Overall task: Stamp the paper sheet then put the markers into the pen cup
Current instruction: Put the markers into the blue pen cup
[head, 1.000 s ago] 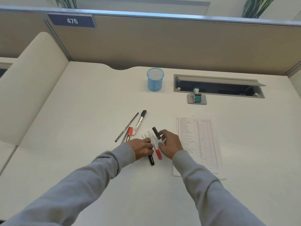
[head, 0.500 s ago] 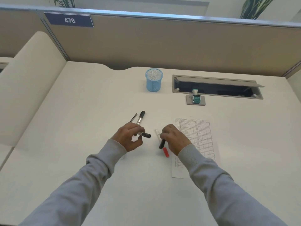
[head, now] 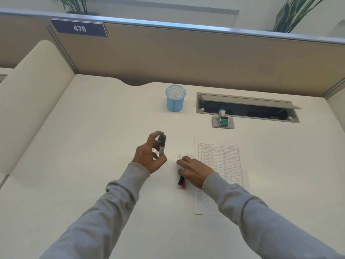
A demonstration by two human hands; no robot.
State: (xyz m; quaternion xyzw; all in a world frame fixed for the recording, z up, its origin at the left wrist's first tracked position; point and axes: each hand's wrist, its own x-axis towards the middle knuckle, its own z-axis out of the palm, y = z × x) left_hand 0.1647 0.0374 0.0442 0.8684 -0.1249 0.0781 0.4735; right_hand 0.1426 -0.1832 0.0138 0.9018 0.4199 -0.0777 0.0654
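Observation:
My left hand (head: 149, 156) is closed around a bundle of markers (head: 162, 145), black cap upward, lifted above the desk. My right hand (head: 194, 170) grips two more markers (head: 182, 182); a black cap and a red cap stick out below the fist toward me. The printed paper sheet (head: 224, 165) lies flat just right of that hand, partly under my right sleeve. The blue mesh pen cup (head: 175, 99) stands upright farther back, apart from both hands. A green-and-white stamp (head: 223, 119) rests on its grey pad behind the sheet.
An open grey cable tray (head: 248, 107) is sunk into the desk behind the stamp. A tan partition with a "476" plate (head: 79, 28) closes the back. A cream side panel (head: 35, 101) rises at the left.
Both hands have gathered the markers off the desk and lifted them; the left hand rose and turned its bundle upright. No pens remain lying between the hands.

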